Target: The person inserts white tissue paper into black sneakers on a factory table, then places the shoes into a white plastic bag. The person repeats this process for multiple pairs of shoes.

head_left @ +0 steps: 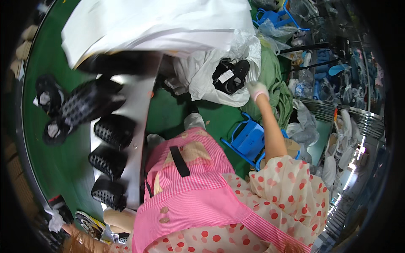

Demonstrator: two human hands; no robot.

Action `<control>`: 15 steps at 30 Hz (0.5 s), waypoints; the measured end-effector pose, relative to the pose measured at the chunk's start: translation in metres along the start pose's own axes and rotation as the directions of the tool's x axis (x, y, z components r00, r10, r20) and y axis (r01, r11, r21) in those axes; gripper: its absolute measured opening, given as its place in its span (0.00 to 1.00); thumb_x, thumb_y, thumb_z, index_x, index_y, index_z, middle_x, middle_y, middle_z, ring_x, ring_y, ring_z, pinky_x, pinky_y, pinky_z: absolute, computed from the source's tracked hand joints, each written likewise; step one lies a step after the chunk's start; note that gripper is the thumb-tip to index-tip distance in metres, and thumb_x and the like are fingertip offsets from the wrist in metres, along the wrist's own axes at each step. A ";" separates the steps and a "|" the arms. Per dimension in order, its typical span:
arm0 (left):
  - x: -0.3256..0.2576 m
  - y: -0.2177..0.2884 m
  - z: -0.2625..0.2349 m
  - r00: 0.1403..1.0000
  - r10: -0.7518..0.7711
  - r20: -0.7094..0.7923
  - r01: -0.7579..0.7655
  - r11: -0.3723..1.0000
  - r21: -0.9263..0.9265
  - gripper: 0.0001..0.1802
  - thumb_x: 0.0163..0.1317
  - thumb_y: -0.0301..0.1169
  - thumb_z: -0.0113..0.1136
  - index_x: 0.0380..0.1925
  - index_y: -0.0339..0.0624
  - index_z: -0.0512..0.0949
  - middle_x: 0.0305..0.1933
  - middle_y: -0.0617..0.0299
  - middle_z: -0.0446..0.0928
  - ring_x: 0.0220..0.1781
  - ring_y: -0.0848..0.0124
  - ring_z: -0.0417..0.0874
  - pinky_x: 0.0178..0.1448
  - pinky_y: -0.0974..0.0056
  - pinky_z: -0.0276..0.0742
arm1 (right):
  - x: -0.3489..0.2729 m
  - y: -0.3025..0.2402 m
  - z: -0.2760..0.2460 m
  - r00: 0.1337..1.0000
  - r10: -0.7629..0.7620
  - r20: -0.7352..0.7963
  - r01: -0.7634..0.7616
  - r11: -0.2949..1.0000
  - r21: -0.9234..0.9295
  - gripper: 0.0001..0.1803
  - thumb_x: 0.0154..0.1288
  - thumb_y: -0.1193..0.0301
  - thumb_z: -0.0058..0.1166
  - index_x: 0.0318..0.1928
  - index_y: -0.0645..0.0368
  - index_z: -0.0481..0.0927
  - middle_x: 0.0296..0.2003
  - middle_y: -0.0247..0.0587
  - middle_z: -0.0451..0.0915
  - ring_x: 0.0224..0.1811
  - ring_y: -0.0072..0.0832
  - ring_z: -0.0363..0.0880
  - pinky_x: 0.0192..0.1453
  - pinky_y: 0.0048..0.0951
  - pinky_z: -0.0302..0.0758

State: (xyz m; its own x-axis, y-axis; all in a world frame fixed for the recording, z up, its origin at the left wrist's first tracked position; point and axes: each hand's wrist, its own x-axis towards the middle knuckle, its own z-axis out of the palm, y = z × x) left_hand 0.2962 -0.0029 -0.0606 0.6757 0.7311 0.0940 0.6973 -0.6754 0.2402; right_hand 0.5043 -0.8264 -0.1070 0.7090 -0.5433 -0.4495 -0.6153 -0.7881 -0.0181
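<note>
Pink apron (190,219) fills the near view. Left hand (56,222), white-covered, at the near left edge by dark footwear (60,206); too small for me to tell whether it is closed. Black perforated shoes (113,130) in a row on the metal desk (136,168), left. Blue stool (249,139) on the right, just beside the right forearm (273,130): I judge it an obstacle to the elbow. Farther on, right hand (256,88) at the right rim of the white sack (200,82); gripping or merely resting, I cannot tell. Sack gapes, black sandals (241,69) in its mouth. Estimate: sandals light, pliable, not fragile; hold across the sole, as straps may snag. Sack thin, slack, probably slippery; gather the rim before pulling. Green cloth (272,63) crowds its right; white sheets (160,25), far left, limit access there.
</note>
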 end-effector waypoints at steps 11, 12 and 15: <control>-0.106 0.148 0.082 0.883 -0.164 0.439 0.188 0.982 -0.011 0.20 0.65 0.43 0.54 0.41 0.35 0.81 0.45 0.49 0.82 0.48 0.57 0.83 0.51 0.56 0.77 | 0.138 0.090 0.271 0.996 0.040 0.073 -0.059 0.961 0.272 0.29 0.58 0.71 0.54 0.62 0.61 0.70 0.61 0.57 0.71 0.66 0.47 0.68 0.68 0.39 0.67; -0.108 0.153 0.082 0.881 -0.186 0.434 0.212 0.977 -0.011 0.20 0.65 0.43 0.54 0.41 0.35 0.82 0.45 0.49 0.82 0.48 0.58 0.83 0.51 0.56 0.77 | 0.149 0.091 0.275 0.996 0.022 0.084 -0.044 0.961 0.273 0.29 0.58 0.69 0.55 0.62 0.60 0.71 0.60 0.58 0.71 0.64 0.48 0.69 0.67 0.41 0.68; -0.097 0.162 0.066 0.888 -0.217 0.405 0.251 0.967 -0.033 0.20 0.65 0.42 0.54 0.42 0.35 0.82 0.45 0.49 0.82 0.47 0.58 0.83 0.51 0.56 0.77 | 0.164 0.100 0.283 0.988 0.053 0.143 -0.090 0.961 0.261 0.28 0.58 0.63 0.54 0.58 0.66 0.74 0.55 0.63 0.75 0.59 0.53 0.72 0.64 0.44 0.69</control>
State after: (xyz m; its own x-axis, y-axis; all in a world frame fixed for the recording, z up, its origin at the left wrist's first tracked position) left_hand 0.3593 -0.1894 -0.0943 0.5455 0.7569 -0.3599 0.8366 -0.4664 0.2874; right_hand 0.4617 -0.9125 -0.4354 0.6186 -0.5375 -0.5731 -0.7450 -0.6330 -0.2103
